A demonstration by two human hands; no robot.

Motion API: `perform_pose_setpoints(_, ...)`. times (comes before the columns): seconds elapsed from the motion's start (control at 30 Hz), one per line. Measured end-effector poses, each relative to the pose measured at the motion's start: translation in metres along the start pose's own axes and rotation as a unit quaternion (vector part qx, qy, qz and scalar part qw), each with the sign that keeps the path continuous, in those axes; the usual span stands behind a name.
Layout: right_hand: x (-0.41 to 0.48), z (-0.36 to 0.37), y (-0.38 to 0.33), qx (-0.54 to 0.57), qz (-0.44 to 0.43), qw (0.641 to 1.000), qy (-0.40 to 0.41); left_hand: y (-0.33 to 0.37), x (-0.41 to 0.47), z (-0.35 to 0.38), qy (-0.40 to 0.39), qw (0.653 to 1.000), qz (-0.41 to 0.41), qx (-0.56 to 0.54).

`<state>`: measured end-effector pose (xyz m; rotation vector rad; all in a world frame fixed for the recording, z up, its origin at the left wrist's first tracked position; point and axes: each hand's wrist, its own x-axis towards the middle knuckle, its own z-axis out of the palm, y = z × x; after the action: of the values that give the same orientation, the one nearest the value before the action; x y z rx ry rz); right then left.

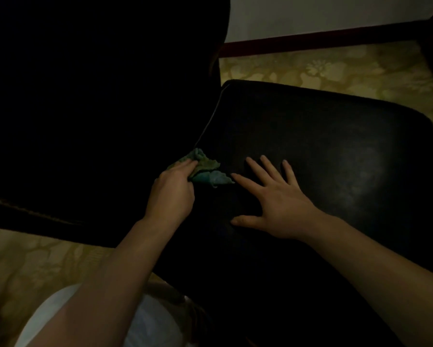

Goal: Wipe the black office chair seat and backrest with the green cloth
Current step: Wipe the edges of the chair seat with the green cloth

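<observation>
At the crease where the seat point(335, 151) met the backrest point(97, 96), the green cloth point(206, 172) lay bunched, part of it on the leather-like surface of the seat and part pushed into the gap. The left hand point(171, 194) held it there, its fingers point(185, 164) curled over the crumpled fabric and gripping it from above. The right hand point(273, 209) held nothing. It lay flat on the seat just beside the cloth, its fingers spread wide and straight and the thumb stretched out towards the near edge. It seemed to be steadying the chair.

The light was poor. The backrest showed only as a large dark mass on the left, and its surface could not be made out. The seat caught a dull sheen towards the right, which suggested smooth, slightly slippery upholstery over soft padding.

The cloth looked thin, limp and light. It would fold and slide easily, so it was best gathered in a wad under the palm rather than pinched by a corner, which would leave loose ends trailing. The seat would probably give a little under pressure. A chair of this kind might roll or turn when pushed, so the flat bracing hand looked sensible.

Beyond the chair were a patterned yellowish floor point(335, 66), a pale wall point(310, 13) and a dark skirting board point(310, 39).
</observation>
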<state>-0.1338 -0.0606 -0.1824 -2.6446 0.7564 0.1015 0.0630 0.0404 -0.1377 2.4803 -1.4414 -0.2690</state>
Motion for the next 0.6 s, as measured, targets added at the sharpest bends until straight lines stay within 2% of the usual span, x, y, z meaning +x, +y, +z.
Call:
perform_pose_setpoints(0.4, 0.013, -0.007, 0.009, 0.036, -0.025, 0.999, -0.019, -0.003, 0.022, -0.004, -0.039, 0.999, 0.014, 0.007)
perform_pose_setpoints(0.6, 0.019, -0.011, 0.013, 0.039, 0.02, 0.999, 0.015, 0.01, 0.03, -0.001, -0.025, 0.999, 0.021, 0.015)
